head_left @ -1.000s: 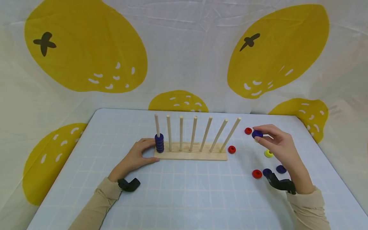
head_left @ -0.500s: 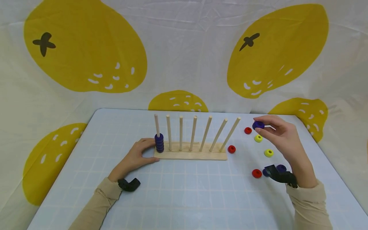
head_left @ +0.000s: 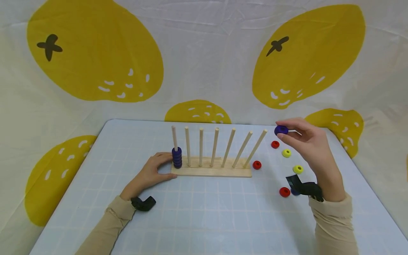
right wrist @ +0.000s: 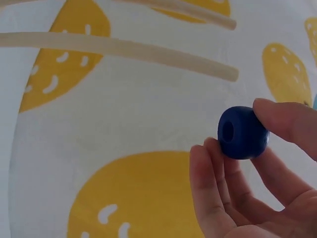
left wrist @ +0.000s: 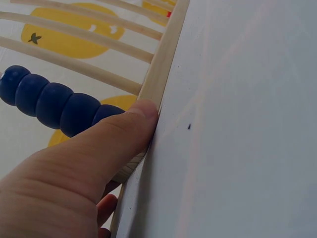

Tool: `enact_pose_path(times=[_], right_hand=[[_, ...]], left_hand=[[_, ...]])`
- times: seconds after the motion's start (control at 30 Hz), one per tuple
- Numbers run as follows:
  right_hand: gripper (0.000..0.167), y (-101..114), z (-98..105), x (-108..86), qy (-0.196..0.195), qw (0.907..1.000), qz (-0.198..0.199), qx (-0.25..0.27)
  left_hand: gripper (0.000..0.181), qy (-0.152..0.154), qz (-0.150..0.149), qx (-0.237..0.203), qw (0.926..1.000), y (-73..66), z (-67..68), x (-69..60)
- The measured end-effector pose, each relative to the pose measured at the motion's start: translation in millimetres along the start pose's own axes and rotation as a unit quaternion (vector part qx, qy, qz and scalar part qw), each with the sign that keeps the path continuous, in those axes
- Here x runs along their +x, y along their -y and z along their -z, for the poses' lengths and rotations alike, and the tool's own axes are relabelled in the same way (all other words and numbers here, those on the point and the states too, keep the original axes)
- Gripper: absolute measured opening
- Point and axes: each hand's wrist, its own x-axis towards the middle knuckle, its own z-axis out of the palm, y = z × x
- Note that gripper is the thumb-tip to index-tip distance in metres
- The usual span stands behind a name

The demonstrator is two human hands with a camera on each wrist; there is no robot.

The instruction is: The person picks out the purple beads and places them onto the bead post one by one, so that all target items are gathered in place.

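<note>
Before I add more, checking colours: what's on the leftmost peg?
Blue beads are stacked on the leftmost peg; its bare top shows, its lower part hidden inside them.

Reads moderately bright and evenly lit in the head view, suggesting diffuse light from above; shows a pale sheen on the tabletop (head_left: 207, 212) and a faint, soft-edged shadow on it beside the right sleeve (head_left: 333, 223); looks noticeably dimmer and greyer in both wrist views; darkens to a narrow shadow along the wooden base (left wrist: 161, 64) in the left one; slightly bows the pegs (right wrist: 124, 49) through lens distortion in the right one; renders the blue bead (right wrist: 247, 136) fairly crisp there, against softer printed cloth (right wrist: 133, 124).
</note>
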Motion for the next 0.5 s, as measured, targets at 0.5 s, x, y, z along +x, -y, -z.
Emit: enact_pose_path(times=[0.5], right_hand=[[0.033,30,-15,17.8,0.01,0.9967,0.004,0.08]], left_hand=[[0.067,0.014,0.024,0.002,0.9996,-0.6,0.0,2.0]])
